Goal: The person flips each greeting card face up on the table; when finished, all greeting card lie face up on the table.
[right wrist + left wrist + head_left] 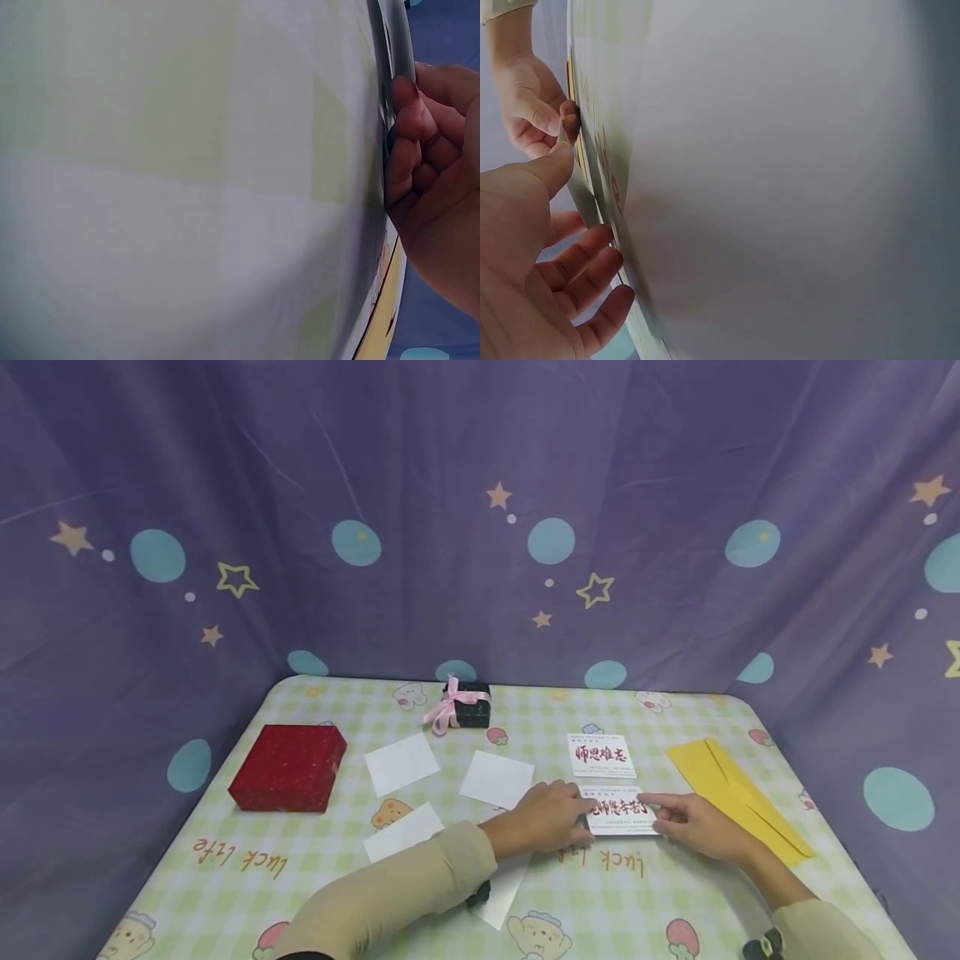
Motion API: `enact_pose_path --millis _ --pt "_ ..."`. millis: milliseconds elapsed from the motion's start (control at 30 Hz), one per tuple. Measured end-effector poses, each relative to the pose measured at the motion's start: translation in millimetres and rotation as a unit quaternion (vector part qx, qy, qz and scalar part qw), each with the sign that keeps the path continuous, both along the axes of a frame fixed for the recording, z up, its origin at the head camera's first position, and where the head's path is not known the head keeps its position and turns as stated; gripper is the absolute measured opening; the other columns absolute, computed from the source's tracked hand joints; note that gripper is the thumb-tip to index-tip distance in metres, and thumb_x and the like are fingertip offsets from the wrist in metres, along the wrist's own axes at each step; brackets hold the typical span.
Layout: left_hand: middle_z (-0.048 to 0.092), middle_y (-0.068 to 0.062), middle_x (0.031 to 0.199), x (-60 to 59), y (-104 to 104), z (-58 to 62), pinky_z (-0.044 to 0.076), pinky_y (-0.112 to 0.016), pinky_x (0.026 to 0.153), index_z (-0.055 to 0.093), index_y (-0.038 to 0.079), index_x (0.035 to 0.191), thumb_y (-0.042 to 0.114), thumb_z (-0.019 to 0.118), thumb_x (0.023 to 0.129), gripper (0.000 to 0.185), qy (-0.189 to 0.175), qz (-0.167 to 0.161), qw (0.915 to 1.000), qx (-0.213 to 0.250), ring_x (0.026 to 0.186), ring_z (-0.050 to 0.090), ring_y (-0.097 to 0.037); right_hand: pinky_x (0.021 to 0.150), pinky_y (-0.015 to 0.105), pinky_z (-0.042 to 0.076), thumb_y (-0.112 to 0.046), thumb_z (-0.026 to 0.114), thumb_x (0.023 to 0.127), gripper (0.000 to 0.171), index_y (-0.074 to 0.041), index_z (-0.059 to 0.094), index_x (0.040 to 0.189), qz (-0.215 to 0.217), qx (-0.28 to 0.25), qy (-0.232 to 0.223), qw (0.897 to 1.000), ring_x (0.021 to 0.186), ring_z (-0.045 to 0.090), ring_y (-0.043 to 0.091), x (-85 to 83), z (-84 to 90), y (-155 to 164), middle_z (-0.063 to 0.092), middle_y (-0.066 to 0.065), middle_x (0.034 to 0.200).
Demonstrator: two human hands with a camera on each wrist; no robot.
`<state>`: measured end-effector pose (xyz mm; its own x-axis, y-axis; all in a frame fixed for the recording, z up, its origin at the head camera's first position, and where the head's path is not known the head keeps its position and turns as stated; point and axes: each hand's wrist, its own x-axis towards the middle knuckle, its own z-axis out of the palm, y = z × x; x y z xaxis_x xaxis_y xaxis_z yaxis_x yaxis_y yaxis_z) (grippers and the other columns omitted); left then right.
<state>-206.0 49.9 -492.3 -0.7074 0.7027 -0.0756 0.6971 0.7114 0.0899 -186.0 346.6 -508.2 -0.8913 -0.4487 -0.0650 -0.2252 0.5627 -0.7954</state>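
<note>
In the head view, my left hand [551, 814] and right hand [697, 822] pinch opposite ends of a white card [621, 828] with red Chinese lettering. The card is held low over the tablecloth, its print facing up. A second printed card [602, 756] lies just beyond it. In the left wrist view, the thumb of my left hand [525, 247] is on the card's near side, and the other fingers are spread. The right wrist view shows my right hand [439, 157] gripping the card's edge [401, 45], the lower fingers curled.
Right of the cards lies a yellow envelope [738, 797]. Several blank white cards [401, 764] are spread left of centre, some partly under my left sleeve. A red box [288, 768] stands far left. At the back sits a black box [472, 710] with a pink ribbon.
</note>
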Motion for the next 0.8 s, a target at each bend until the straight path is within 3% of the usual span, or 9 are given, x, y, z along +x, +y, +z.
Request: enact_pose_path --millis 800 --pt "0.059 0.007 0.115 0.1 1.0 -1.3 0.043 -0.023 0.079 0.061 0.034 0.141 0.06 0.06 0.095 0.052 0.012 -0.012 0.9997 -0.015 0.092 0.049 -0.007 0.048 0.021 0.038 -0.014 0.068 0.096 0.043 -0.002 0.062 0.137 -0.001 0.048 -0.022 0.999 0.051 0.038 -0.002 -5.7 3.6 -5.8 0.055 -0.005 0.07"
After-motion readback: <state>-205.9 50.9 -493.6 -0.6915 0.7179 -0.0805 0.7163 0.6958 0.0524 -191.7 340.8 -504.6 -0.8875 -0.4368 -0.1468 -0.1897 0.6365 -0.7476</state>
